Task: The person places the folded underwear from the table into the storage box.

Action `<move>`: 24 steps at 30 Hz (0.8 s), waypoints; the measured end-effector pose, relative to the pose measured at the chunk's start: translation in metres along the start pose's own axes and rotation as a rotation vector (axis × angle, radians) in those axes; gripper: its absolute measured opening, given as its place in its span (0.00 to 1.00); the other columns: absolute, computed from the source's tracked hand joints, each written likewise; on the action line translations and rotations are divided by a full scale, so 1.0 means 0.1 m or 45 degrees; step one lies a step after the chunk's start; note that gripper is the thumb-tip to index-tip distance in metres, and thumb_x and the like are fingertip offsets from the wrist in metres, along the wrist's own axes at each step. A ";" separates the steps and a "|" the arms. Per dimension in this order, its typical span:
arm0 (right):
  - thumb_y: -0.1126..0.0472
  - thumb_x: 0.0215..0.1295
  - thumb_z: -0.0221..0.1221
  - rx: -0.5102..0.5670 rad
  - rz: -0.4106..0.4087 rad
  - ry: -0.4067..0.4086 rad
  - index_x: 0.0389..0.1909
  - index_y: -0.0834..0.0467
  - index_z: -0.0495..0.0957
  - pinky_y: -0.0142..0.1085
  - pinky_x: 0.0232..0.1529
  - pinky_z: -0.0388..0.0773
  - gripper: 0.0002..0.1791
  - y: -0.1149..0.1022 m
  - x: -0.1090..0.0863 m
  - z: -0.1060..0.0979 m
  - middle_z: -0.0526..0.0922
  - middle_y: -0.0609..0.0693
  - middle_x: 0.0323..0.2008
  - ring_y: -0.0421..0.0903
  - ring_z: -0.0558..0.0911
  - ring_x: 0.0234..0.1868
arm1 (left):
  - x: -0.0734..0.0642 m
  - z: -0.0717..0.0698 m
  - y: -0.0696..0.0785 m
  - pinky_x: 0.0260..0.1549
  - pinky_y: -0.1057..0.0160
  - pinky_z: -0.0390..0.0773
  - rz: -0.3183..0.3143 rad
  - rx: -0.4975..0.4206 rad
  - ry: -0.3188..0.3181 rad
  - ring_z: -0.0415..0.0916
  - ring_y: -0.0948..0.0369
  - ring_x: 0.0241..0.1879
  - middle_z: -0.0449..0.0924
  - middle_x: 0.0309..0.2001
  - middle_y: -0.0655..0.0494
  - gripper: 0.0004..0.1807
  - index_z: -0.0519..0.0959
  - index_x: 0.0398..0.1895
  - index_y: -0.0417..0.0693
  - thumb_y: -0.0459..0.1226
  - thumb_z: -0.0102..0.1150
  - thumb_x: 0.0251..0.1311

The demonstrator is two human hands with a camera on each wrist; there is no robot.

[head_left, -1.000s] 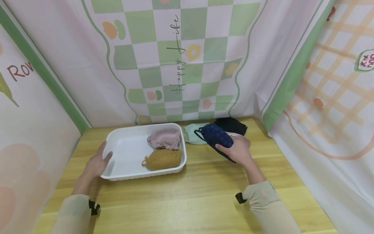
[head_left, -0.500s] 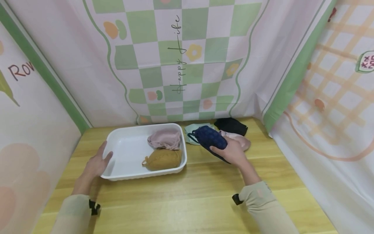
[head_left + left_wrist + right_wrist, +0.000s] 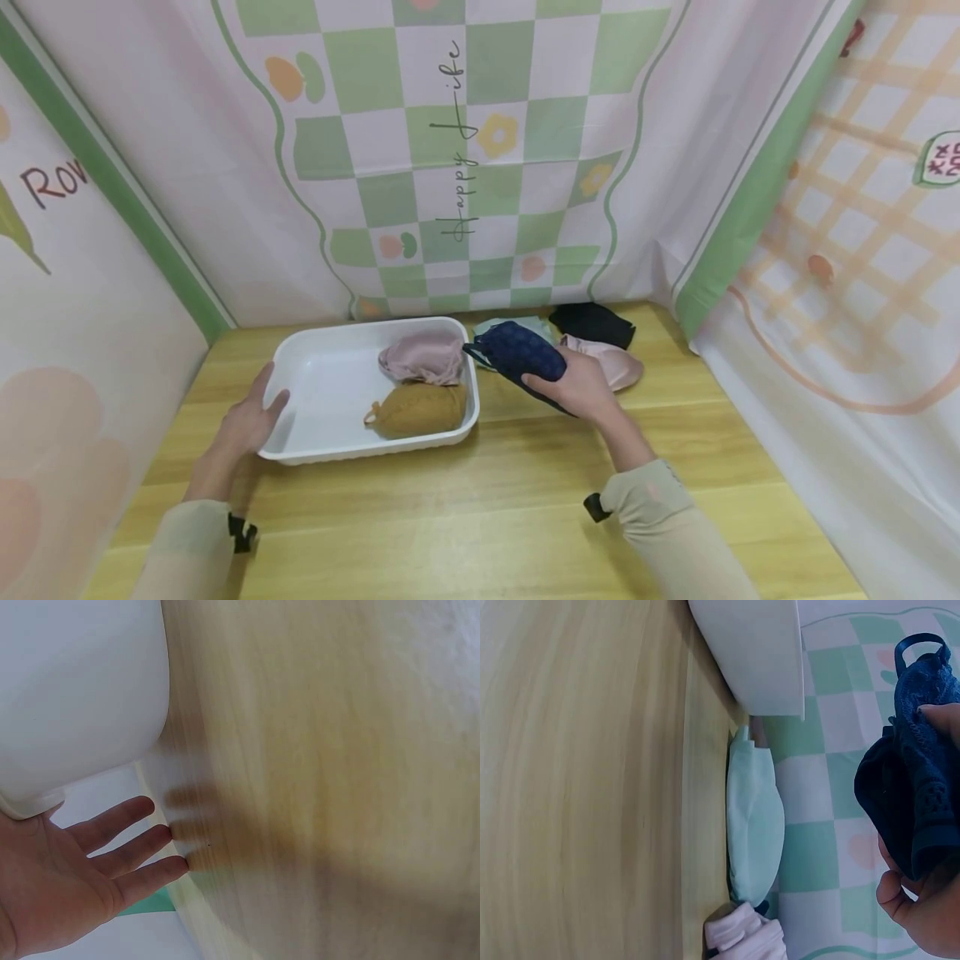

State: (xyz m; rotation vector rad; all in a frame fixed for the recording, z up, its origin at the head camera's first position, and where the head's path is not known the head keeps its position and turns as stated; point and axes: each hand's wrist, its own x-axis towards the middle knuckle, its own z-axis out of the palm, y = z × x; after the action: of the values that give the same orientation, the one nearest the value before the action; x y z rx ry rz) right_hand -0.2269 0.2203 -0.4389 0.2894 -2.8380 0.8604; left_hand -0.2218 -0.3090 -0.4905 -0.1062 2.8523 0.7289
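Observation:
My right hand [image 3: 588, 385] grips a folded navy bra [image 3: 519, 352], thumb on the near side. In the right wrist view, the navy bra [image 3: 930, 765] shows lace and a strap loop, held above the table. A white tray [image 3: 318, 387] contains a folded dusty-pink bra [image 3: 423, 358] and a mustard bra [image 3: 420, 410] at its right end. At the tray's left rim, my left hand [image 3: 247, 421] rests with fingers extended. The left wrist view shows straight fingers [image 3: 139, 851] beside the tray's outer wall; the thumb is mostly hidden there.
Behind the navy bra lie a mint-green folded bra [image 3: 754, 817], a black folded garment [image 3: 592, 323] and a pale-pink one [image 3: 611, 362]. The wooden table [image 3: 450, 517] ends at a patterned curtain [image 3: 465, 167], with more curtains on both sides.
My right hand has carried the navy bra leftward, toward the tray's right rim, uncovering the pale-pink garment. My left hand and the tray have stayed put.

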 end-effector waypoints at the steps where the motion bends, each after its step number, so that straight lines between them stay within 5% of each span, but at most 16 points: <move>1: 0.37 0.56 0.67 -0.003 -0.004 -0.002 0.49 0.58 0.82 0.54 0.50 0.81 0.31 -0.02 0.01 0.01 0.88 0.60 0.45 0.60 0.86 0.48 | 0.00 0.00 0.00 0.63 0.27 0.62 -0.001 0.000 -0.002 0.55 0.22 0.66 0.46 0.73 0.21 0.43 0.25 0.80 0.51 0.64 0.21 0.74; 24: 0.35 0.55 0.66 -0.030 -0.041 -0.078 0.48 0.59 0.81 0.52 0.51 0.81 0.33 -0.29 0.13 0.13 0.88 0.57 0.44 0.57 0.85 0.47 | 0.03 0.01 -0.03 0.62 0.25 0.62 0.006 0.012 0.007 0.56 0.21 0.65 0.47 0.73 0.20 0.43 0.25 0.80 0.51 0.63 0.21 0.75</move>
State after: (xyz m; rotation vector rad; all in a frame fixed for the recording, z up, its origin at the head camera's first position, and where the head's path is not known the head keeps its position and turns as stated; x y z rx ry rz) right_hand -0.2335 0.1874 -0.4312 0.3637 -2.8891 0.8251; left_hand -0.2242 -0.3108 -0.4937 -0.0999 2.8619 0.7171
